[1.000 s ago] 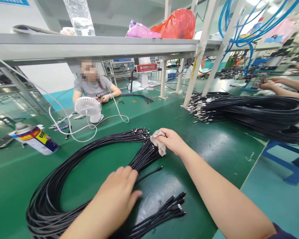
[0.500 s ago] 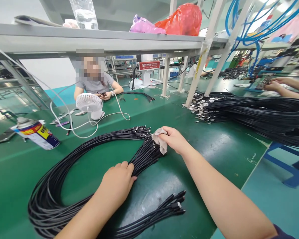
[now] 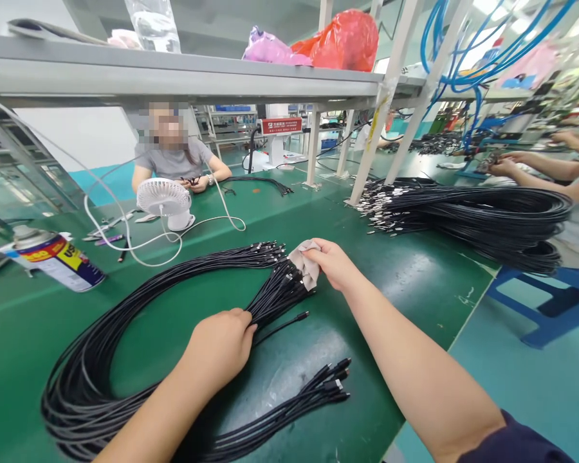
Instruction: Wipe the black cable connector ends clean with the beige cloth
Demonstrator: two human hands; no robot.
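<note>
A big looped bundle of black cables [image 3: 89,360] lies on the green tabletop, its two plug ends close together in the middle. My left hand [image 3: 224,341] is closed over the nearer end of the bundle, a little behind the plugs. One cable's plug [image 3: 302,316] sticks out apart from that end. Pinched in my right hand [image 3: 335,262] is a pale crumpled cloth [image 3: 306,262], which lies against the plugs and hides some of them. A smaller group of cables [image 3: 289,411] lies nearer me, plugs pointing right.
A spray can [image 3: 60,260] stands at the left, beside a small white fan [image 3: 164,202] with a looping white cord. Another cable bundle [image 3: 463,212] lies at the right by the shelf posts [image 3: 386,109]. A co-worker [image 3: 174,157] sits opposite; another person's hands [image 3: 506,164] work at right. A blue stool [image 3: 545,302] stands below.
The whole view has shifted slightly, so most things sit further left. One cable now lies separate from the held end, below it. Both hands keep their hold.
</note>
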